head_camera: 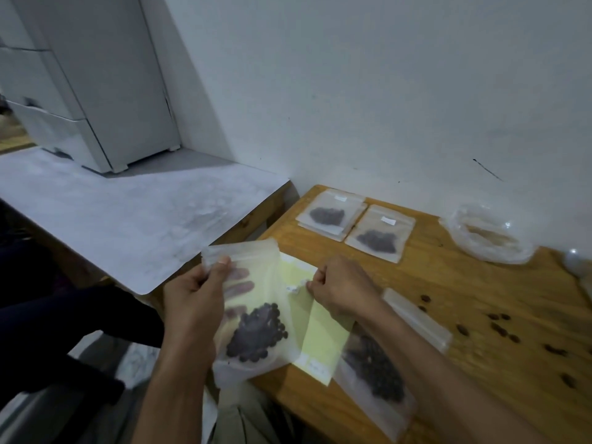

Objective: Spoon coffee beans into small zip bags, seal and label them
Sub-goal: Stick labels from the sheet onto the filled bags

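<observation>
- My left hand [195, 302] grips the frosted zip bag [253, 302] by its upper left corner, thumb in front and fingers showing through from behind; the bag hangs upright over the near left edge of the wooden table [448, 302], long axis running from 12 to 6 o'clock.
- My right hand [339, 290] pinches a small white label [296, 289] at the edge of the yellow backing sheet [323, 341], fingertips together on it; whether the label is fully free of the sheet I cannot tell.
- Key relation: the bag lies at 9 o'clock from my right hand, just beside it, with its face turned toward me. My right hand is the nearer one to the label, so I judge the coming move to be a short carry toward 9 o'clock onto the bag's upper face.
- Contents: a dark heap of coffee beans [258, 334] sits at the bottom of the held bag; its top strip looks closed, though not certainly.
- A second filled bag [374, 370] lies flat under my right forearm, at 5 o'clock from the sheet.
- Two finished bags [352, 224], each with beans and a white label, lie side by side at 12 o'clock near the wall.
- A clear tub [487, 238] at 2 o'clock; contents unclear.
- Loose beans [499, 326] lie scattered at 3 o'clock.
</observation>
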The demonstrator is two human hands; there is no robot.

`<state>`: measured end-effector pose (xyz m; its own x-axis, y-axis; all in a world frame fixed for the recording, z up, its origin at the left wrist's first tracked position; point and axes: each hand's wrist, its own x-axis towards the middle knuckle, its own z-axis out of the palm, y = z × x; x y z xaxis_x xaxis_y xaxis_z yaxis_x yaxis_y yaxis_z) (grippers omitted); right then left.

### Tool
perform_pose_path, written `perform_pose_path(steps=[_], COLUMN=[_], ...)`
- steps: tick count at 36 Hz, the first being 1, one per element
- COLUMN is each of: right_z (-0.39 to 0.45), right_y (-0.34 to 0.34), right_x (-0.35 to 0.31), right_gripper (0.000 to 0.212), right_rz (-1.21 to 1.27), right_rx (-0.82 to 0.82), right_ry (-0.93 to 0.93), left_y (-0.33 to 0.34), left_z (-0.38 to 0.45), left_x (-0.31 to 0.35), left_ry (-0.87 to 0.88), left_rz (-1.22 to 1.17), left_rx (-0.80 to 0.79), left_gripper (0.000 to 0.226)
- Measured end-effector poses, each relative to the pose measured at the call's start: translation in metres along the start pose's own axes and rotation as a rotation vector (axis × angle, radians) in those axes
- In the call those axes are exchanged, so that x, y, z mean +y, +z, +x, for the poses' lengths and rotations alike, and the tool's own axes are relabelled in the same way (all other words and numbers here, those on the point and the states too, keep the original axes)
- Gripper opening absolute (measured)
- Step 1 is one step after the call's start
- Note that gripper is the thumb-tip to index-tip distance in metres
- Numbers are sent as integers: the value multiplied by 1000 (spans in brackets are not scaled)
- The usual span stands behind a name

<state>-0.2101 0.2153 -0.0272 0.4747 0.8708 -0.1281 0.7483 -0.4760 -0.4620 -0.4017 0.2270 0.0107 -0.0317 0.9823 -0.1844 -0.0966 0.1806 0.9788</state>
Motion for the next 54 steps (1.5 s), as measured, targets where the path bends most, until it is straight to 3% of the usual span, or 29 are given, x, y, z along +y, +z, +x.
perform_pose_path(steps=[5, 10, 13, 16, 21, 35, 38, 43, 45, 47, 50, 54], right_z=[-17, -35, -52, -65, -65, -73, -73, -71, -69, -66, -54, -38], right_y=[-16, -50, -73, -85, -83, -83, -82, -81, -83, -86, -86, -92], right_x=[0, 8, 2, -6, -6, 12, 14, 22, 28, 34, 45, 57], right_gripper=[14, 12, 9, 4, 11, 10, 10, 31, 50, 60, 39, 28], right_rz=[277, 703, 816, 759, 515, 512, 498, 424, 473, 622, 869, 982], right_rx=[45, 87, 61, -19, 170, 377, 404, 461, 460, 356, 202, 275], right_ry=[-75, -148, -293, -402, -401, -322, -318, -240, -167, -83, -70, -51], left_y=[-2, 3, 16, 33, 56, 82, 85, 89, 91, 95, 105, 125], left_z=[-3, -8, -16, -27, -45, -58, -58, -60, -58, -55, -50, -38], left_x=[1, 8, 12, 14, 18, 18, 19, 20, 21, 22, 23, 24], left_ry=[8, 10, 21, 35, 53, 93, 102, 133, 131, 138, 164, 149], left_rz=[-6, -9, 13, 36, 18, 36, 36, 60, 43, 38, 77, 125], left_rx=[-5, -30, -64, -135, -224, -305, -346, -354, -354, -358, -379, -468], left_gripper=[21, 22, 23, 22, 22, 27, 18, 10, 11, 13, 12, 18])
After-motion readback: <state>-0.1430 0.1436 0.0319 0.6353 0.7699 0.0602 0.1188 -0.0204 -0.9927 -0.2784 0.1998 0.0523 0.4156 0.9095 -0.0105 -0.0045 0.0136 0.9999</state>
